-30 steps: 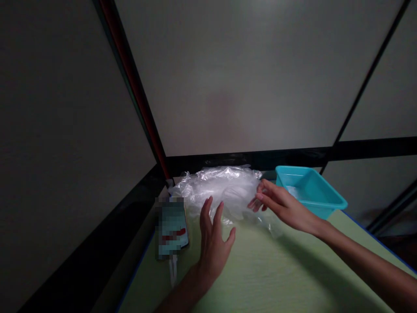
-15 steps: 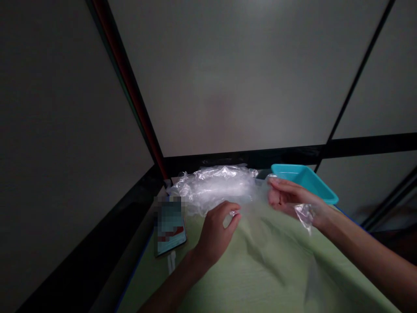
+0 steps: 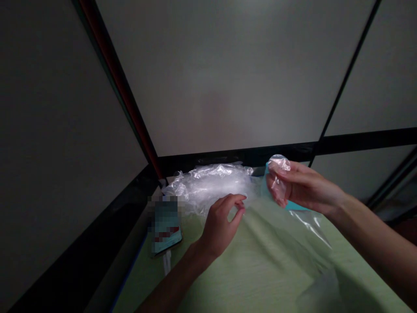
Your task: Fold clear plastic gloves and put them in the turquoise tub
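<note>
A clear, thin plastic bag (image 3: 301,243) stretches over the green tabletop between my hands and trails down to the lower right. My right hand (image 3: 302,182) is closed on its crumpled upper edge, with film bunched over the fingertips. On the left, my left hand (image 3: 224,221) pinches the bag's near side between thumb and fingers; the exact grip is hard to see through the transparent film. Just behind my left hand lies a bulky roll of clear plastic (image 3: 211,187), shiny and wrinkled, against the wall.
A phone (image 3: 167,228) lies at the left edge of the green table (image 3: 241,278), its screen partly blurred, with a white cable (image 3: 167,261) below it. Behind my right hand is a turquoise tray (image 3: 296,207), largely covered. A pale panelled wall (image 3: 234,87) rises behind.
My right hand has moved slightly up and right with the plastic, now in front of the turquoise tray. The film opens out wider below it. My left hand stays nearly in place.
</note>
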Tool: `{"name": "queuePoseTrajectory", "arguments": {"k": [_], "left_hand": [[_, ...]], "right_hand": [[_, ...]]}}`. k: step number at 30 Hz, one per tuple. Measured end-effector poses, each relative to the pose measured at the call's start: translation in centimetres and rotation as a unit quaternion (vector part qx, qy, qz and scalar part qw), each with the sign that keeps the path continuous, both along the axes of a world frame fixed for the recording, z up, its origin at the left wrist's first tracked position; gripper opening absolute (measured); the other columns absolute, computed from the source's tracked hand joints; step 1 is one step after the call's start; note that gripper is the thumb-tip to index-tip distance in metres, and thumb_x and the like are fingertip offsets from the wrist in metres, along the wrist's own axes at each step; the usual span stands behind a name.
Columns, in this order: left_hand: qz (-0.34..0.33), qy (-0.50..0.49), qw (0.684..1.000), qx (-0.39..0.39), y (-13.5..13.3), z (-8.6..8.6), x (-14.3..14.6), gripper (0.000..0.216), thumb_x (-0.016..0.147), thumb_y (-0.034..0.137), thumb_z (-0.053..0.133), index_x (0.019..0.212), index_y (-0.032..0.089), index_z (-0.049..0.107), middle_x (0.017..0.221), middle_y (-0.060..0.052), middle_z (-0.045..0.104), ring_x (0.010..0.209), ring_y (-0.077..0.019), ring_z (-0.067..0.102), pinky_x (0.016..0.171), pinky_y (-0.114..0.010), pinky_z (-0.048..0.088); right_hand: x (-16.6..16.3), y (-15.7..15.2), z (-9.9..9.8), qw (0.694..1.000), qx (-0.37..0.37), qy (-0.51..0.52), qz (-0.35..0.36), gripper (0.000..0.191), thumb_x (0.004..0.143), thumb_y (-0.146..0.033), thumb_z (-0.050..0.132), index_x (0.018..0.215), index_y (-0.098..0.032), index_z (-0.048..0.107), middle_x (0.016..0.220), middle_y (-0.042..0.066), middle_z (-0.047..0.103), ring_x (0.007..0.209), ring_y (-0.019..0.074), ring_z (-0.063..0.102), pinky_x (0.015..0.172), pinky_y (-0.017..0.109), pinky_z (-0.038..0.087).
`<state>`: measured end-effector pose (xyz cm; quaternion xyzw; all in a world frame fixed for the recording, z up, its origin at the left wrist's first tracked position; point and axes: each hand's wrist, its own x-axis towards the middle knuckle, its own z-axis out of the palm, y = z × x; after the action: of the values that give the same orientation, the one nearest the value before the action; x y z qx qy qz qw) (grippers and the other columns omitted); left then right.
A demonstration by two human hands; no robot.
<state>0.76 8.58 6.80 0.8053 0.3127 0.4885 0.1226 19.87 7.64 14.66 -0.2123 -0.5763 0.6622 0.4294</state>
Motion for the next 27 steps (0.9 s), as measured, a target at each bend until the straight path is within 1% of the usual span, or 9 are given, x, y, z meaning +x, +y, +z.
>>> {"name": "queuePoseTrajectory", "arguments": {"k": [4, 7, 10, 14, 16, 19, 22, 25, 27], "left_hand": [[-0.008, 0.011, 0.999, -0.038, 0.4, -1.6, -1.1, 0.014, 0.072, 0.005, 0.054, 0.074, 0.017, 0.060, 0.072, -0.001, 0.061, 0.070, -0.0155, 0.057, 0.067, -0.026, 0.043], [-0.008, 0.000, 0.998, -0.069, 0.7, -3.2, -2.3, 0.017, 0.071, 0.005, 0.051, 0.065, 0.018, 0.060, 0.069, -0.002, 0.060, 0.071, -0.0163, 0.056, 0.068, -0.027, 0.043], [0.002, -0.023, 0.995, -0.100, 0.9, -5.0, -3.3, 0.018, 0.069, 0.004, 0.051, 0.063, 0.019, 0.060, 0.075, -0.002, 0.060, 0.077, -0.0174, 0.056, 0.073, -0.029, 0.042], [0.016, -0.077, 0.983, -0.164, 0.9, -7.2, -3.5, 0.016, 0.065, 0.007, 0.056, 0.073, 0.019, 0.061, 0.088, -0.003, 0.060, 0.089, -0.0194, 0.054, 0.082, -0.032, 0.040], [0.027, -0.117, 0.971, -0.206, 1.0, -8.2, -3.1, 0.026, 0.062, 0.008, 0.060, 0.086, 0.020, 0.058, 0.097, -0.004, 0.057, 0.096, -0.0204, 0.052, 0.084, -0.033, 0.039], [0.022, -0.174, 0.940, -0.293, 1.1, -9.0, -2.5, 0.037, 0.062, 0.013, 0.063, 0.096, 0.020, 0.050, 0.098, -0.005, 0.057, 0.090, -0.0200, 0.056, 0.075, -0.031, 0.044], [-0.013, -0.221, 0.897, -0.382, 1.2, -9.2, -2.3, 0.036, 0.064, 0.021, 0.064, 0.095, 0.019, 0.047, 0.086, -0.005, 0.061, 0.081, -0.0193, 0.060, 0.066, -0.028, 0.045], [-0.054, -0.268, 0.847, -0.455, 1.1, -8.9, -2.5, 0.039, 0.064, 0.033, 0.067, 0.095, 0.020, 0.047, 0.087, -0.005, 0.063, 0.081, -0.0205, 0.061, 0.067, -0.029, 0.046], [-0.083, -0.294, 0.812, -0.498, 1.0, -8.8, -2.7, 0.042, 0.065, 0.042, 0.065, 0.097, 0.019, 0.048, 0.086, -0.006, 0.063, 0.079, -0.0214, 0.061, 0.067, -0.031, 0.046]], "right_hand": [[-1.2, -0.5, -2.0, 0.997, -0.009, -0.031, 0.073, 0.017, 0.084, -0.029, 0.051, 0.076, -0.015, 0.046, 0.065, 0.001, 0.063, 0.053, 0.0099, 0.061, 0.047, 0.018, 0.044], [-1.7, -0.8, -5.2, 0.986, -0.025, -0.090, 0.134, 0.021, 0.082, -0.033, 0.054, 0.078, -0.013, 0.048, 0.073, 0.005, 0.064, 0.064, 0.0110, 0.062, 0.056, 0.020, 0.044], [-1.8, -0.7, -9.0, 0.974, -0.049, -0.126, 0.184, 0.030, 0.080, -0.043, 0.053, 0.082, -0.014, 0.047, 0.079, 0.006, 0.064, 0.072, 0.0140, 0.062, 0.061, 0.025, 0.044], [-1.9, -0.6, -13.5, 0.964, -0.108, -0.155, 0.186, 0.029, 0.078, -0.042, 0.056, 0.079, -0.015, 0.045, 0.085, 0.007, 0.064, 0.076, 0.0145, 0.061, 0.065, 0.027, 0.042], [-2.1, -0.6, -14.8, 0.965, -0.130, -0.148, 0.171, 0.032, 0.077, -0.044, 0.057, 0.078, -0.015, 0.044, 0.085, 0.007, 0.064, 0.076, 0.0152, 0.061, 0.066, 0.027, 0.042], [-2.2, -0.6, -15.4, 0.970, -0.130, -0.125, 0.162, 0.035, 0.073, -0.047, 0.059, 0.079, -0.015, 0.046, 0.083, 0.007, 0.064, 0.077, 0.0161, 0.061, 0.066, 0.028, 0.043], [-1.8, -0.6, -14.5, 0.978, -0.056, -0.145, 0.141, 0.036, 0.073, -0.048, 0.059, 0.082, -0.014, 0.051, 0.082, 0.007, 0.063, 0.075, 0.0170, 0.061, 0.065, 0.030, 0.045], [-0.8, -0.5, -13.3, 0.976, 0.056, -0.208, 0.037, 0.032, 0.077, -0.045, 0.055, 0.077, -0.013, 0.055, 0.078, 0.007, 0.062, 0.073, 0.0172, 0.059, 0.067, 0.032, 0.046], [0.0, -0.6, -13.0, 0.948, 0.149, -0.277, -0.045, 0.027, 0.081, -0.039, 0.052, 0.082, -0.013, 0.058, 0.084, 0.008, 0.061, 0.081, 0.0184, 0.058, 0.075, 0.034, 0.044]]}}
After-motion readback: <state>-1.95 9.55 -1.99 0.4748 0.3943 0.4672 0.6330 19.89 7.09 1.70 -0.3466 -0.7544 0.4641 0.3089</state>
